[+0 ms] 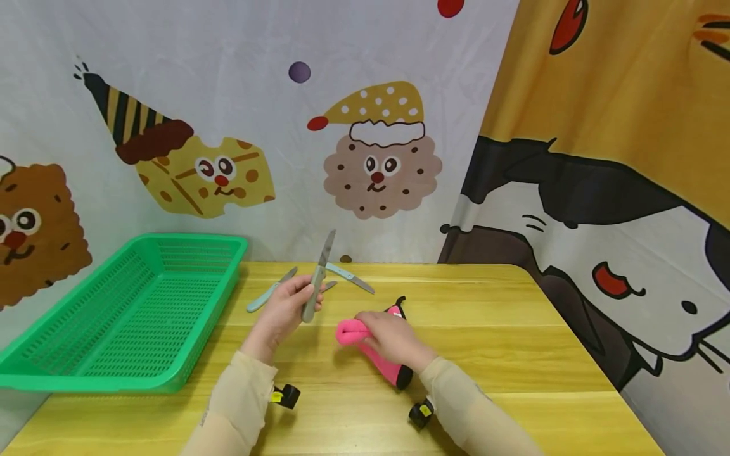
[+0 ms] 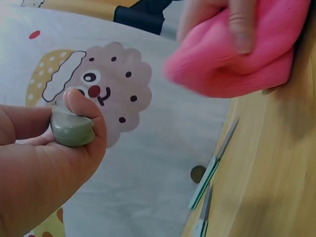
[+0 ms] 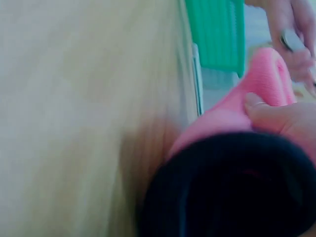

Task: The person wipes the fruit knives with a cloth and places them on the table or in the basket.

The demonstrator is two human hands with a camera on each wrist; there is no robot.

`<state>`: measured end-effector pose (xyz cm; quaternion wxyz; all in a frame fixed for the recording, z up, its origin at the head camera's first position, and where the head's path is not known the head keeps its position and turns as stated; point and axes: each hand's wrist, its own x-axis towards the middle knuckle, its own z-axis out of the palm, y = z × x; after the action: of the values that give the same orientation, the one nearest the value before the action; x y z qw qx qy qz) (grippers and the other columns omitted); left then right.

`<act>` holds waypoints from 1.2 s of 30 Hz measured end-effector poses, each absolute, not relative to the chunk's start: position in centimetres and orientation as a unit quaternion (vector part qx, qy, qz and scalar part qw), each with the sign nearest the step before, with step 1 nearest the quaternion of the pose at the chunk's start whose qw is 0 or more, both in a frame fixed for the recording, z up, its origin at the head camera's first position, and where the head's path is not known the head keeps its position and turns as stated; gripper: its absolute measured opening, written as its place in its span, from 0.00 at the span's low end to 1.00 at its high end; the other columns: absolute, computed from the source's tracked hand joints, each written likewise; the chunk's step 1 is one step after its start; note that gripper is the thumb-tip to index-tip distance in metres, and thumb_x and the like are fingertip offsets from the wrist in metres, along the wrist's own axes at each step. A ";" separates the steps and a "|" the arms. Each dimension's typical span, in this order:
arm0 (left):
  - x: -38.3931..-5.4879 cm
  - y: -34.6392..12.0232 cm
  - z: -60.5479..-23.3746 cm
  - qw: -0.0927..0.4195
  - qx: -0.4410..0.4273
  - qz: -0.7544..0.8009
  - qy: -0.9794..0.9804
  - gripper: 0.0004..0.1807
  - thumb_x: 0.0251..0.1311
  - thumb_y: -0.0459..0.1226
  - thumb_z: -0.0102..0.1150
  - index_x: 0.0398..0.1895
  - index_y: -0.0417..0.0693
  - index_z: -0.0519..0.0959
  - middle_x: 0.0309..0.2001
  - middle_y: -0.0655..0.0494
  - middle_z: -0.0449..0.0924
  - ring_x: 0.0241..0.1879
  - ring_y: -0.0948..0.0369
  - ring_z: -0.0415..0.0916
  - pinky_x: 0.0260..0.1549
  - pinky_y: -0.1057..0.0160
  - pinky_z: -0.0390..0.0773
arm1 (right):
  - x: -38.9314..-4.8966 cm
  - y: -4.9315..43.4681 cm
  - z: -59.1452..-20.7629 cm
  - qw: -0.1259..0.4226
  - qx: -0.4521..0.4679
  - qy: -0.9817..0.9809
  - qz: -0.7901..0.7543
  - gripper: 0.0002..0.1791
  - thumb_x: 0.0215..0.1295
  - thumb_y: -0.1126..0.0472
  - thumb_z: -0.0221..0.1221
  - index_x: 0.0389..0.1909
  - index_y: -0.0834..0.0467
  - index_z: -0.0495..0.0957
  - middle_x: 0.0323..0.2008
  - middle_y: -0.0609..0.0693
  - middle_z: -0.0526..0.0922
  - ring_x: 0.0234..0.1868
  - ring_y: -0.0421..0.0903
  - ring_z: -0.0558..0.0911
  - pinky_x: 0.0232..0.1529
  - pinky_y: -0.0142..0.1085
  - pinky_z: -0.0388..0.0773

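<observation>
My left hand (image 1: 288, 307) grips a small knife (image 1: 315, 288) by its grey-green handle, blade pointing up and away. In the left wrist view the handle's rounded butt (image 2: 73, 131) shows between thumb and fingers. My right hand (image 1: 393, 339) pinches a soft pink fabric item (image 1: 352, 332) with black trim; a folded pink end sticks out toward the left hand. A wide black ring (image 3: 217, 148) fills the near part of the right wrist view. Beyond the left hand lie knives with pale blue-green handles: one at left (image 1: 262, 297), one at right (image 1: 341, 272), another mostly hidden behind the fingers.
A green perforated plastic basket (image 1: 228, 278) stands on the left of the wooden table (image 1: 490, 329). A printed cartoon curtain (image 1: 274, 38) hangs behind the far edge. Black wrist-camera mounts (image 1: 289, 396) sit beside both sleeves.
</observation>
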<state>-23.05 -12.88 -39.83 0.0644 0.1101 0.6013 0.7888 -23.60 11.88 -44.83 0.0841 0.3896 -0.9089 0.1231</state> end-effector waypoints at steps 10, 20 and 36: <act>-22.6 -12.1 -40.4 0.093 0.134 0.818 0.551 0.23 0.77 0.27 0.34 0.68 0.17 0.56 0.43 0.52 0.75 0.38 0.62 0.73 0.38 0.67 0.78 | -24.1 14.3 -42.6 0.148 0.257 -0.923 0.247 0.21 0.67 0.60 0.64 0.55 0.61 0.69 0.36 0.52 0.80 0.31 0.46 0.76 0.33 0.42 0.76; -21.8 -11.2 -39.9 0.118 0.176 0.828 0.518 0.23 0.77 0.28 0.33 0.67 0.15 0.53 0.41 0.53 0.76 0.34 0.63 0.73 0.34 0.68 0.76 | -23.2 15.0 -38.8 0.238 0.274 -0.896 0.258 0.20 0.67 0.63 0.64 0.57 0.60 0.73 0.49 0.56 0.80 0.44 0.52 0.80 0.44 0.48 0.79; -20.2 -8.3 -40.9 0.131 0.178 0.811 0.541 0.14 0.78 0.33 0.39 0.52 0.37 0.75 0.37 0.53 0.75 0.29 0.63 0.70 0.30 0.68 0.75 | -22.5 12.5 -37.8 0.385 0.380 -0.827 0.152 0.29 0.57 0.58 0.72 0.61 0.46 0.77 0.30 0.49 0.78 0.19 0.43 0.72 0.17 0.34 0.70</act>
<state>-20.17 -8.26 -40.87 0.1314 0.1785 0.5408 0.8114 -22.52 12.55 -37.80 0.3845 0.3799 -0.8275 0.1519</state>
